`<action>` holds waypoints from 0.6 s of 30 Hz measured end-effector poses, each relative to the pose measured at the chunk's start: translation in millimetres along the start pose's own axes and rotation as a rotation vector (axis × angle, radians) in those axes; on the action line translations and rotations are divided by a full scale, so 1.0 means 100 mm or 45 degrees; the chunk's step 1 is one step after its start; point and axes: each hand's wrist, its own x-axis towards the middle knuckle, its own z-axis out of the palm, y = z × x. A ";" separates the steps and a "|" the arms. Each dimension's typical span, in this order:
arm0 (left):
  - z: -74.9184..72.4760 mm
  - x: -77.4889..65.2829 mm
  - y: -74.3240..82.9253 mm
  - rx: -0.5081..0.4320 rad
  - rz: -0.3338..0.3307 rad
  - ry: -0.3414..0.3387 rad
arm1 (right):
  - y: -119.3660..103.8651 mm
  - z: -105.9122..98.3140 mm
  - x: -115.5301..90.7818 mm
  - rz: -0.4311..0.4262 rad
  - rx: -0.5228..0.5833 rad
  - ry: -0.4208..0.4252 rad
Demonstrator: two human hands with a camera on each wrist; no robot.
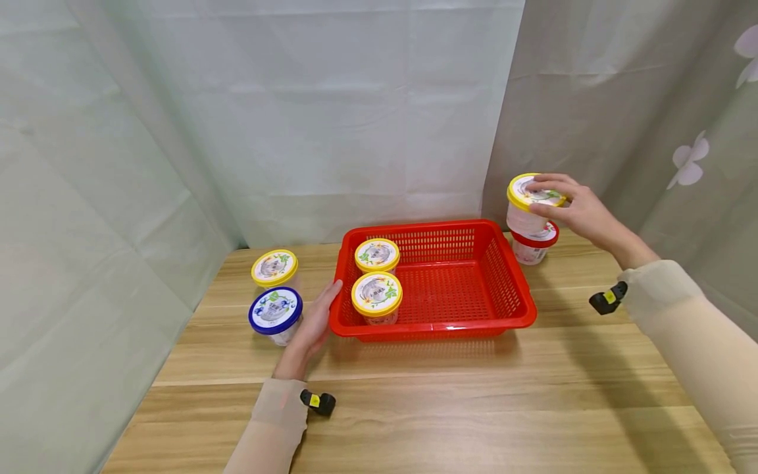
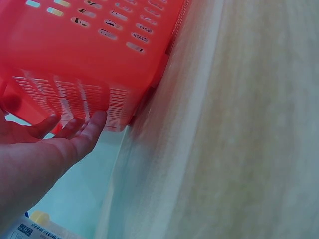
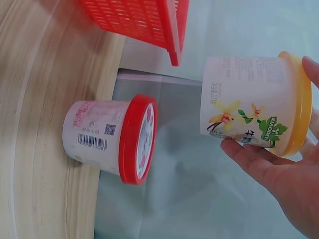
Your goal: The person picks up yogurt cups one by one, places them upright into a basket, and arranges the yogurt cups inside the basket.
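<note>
My right hand (image 1: 571, 201) grips a yellow-lidded ice cream tub (image 3: 249, 99) around its lid and upper side. The tub is up in the air, close to the red-lidded tub (image 3: 104, 137) that stands on the table right of the red plastic basket (image 1: 435, 327). My left hand (image 1: 314, 322) lies at the basket's left end, thumb by the rim; in the left wrist view its fingers (image 2: 92, 129) reach along the slotted side wall. Inside the basket's left part stand two yellow-lidded tubs, a rear tub (image 1: 377, 254) and a front tub (image 1: 376, 294).
Left of my left hand, a blue-lidded tub (image 1: 276, 311) stands in front of another yellow-lidded tub (image 1: 275, 268). The wooden table (image 1: 450, 415) ends at a pale curtain (image 1: 367, 118) behind and at the sides.
</note>
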 end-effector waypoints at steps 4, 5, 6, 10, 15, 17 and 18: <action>0.00 0.00 0.00 -0.005 -0.003 0.008 | -0.04 0.03 0.02 0.001 -0.007 -0.018; 0.00 0.00 0.00 -0.007 -0.002 0.006 | -0.05 0.03 0.03 -0.003 -0.007 -0.022; 0.00 0.00 0.00 -0.007 -0.002 0.003 | -0.07 0.04 0.03 -0.005 -0.010 -0.026; 0.00 0.01 0.00 0.000 -0.007 0.008 | -0.13 0.07 0.07 -0.027 -0.003 -0.044; 0.00 0.02 -0.01 0.000 -0.003 0.011 | -0.17 0.15 0.13 -0.044 0.017 -0.078; 0.00 0.02 -0.01 -0.014 0.000 0.009 | -0.18 0.18 0.15 -0.048 0.019 -0.089; 0.00 0.02 -0.01 -0.018 0.001 0.008 | -0.19 0.19 0.15 -0.052 0.018 -0.094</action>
